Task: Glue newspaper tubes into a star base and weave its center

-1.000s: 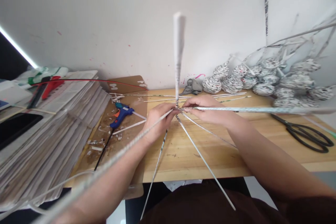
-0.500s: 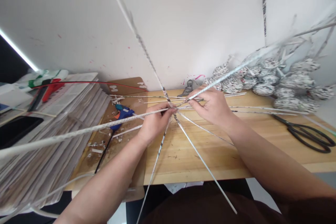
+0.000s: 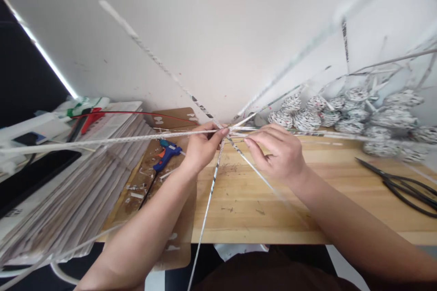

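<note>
Several thin rolled-newspaper tubes (image 3: 212,182) cross at one centre and fan out in all directions. My left hand (image 3: 205,145) pinches that crossing between thumb and fingers. To its right, my right hand (image 3: 278,150) has thumb and forefinger drawn together at a thin paper tube beside the centre; the tube's course behind the hand is hidden. One long speckled tube (image 3: 164,69) slants to the upper left, and a blurred pale tube (image 3: 290,66) rises to the upper right.
On the left are stacked newspapers (image 3: 112,177), a black phone-like slab (image 3: 41,173) and a blue glue gun (image 3: 166,154) on a brown board (image 3: 182,236). Woven paper balls (image 3: 307,118) line the right back by the wall. Black scissors (image 3: 403,182) lie on the wooden table (image 3: 246,218).
My right hand has left the tube rising to the upper right and moved down and slightly right. The crossed tubes have turned anticlockwise a little; my left hand still pinches the centre.
</note>
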Available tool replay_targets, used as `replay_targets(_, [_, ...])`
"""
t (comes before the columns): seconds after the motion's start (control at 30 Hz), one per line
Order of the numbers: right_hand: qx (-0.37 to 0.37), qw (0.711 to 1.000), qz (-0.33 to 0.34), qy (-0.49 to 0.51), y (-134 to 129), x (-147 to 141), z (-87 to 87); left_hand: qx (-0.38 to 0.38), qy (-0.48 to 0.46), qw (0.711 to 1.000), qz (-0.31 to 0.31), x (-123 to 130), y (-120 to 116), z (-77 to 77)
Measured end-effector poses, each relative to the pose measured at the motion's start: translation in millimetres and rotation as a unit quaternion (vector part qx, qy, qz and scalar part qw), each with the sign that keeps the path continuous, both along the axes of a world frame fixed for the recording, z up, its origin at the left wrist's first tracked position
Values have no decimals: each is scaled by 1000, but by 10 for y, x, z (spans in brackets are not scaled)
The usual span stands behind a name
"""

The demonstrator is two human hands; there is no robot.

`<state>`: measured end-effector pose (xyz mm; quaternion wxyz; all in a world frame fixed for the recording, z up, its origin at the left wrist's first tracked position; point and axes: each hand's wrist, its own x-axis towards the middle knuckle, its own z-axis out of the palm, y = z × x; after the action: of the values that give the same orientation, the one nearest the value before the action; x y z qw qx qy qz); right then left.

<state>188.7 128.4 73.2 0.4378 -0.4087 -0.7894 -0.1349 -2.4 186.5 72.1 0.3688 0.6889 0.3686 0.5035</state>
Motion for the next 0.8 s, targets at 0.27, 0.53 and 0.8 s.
replay_targets(0.27, [57,998,18,36,26,0,51,-5,-117,993,-30,92,-59,263])
replay_targets(0.53, [12,993,40,110,-62,-24,90,-80,-256,961,-64,238,-34,373])
replay_targets(0.8, [-471,807,255,246,-5,-338,-273,-157,-350,923,-11,341,22,369])
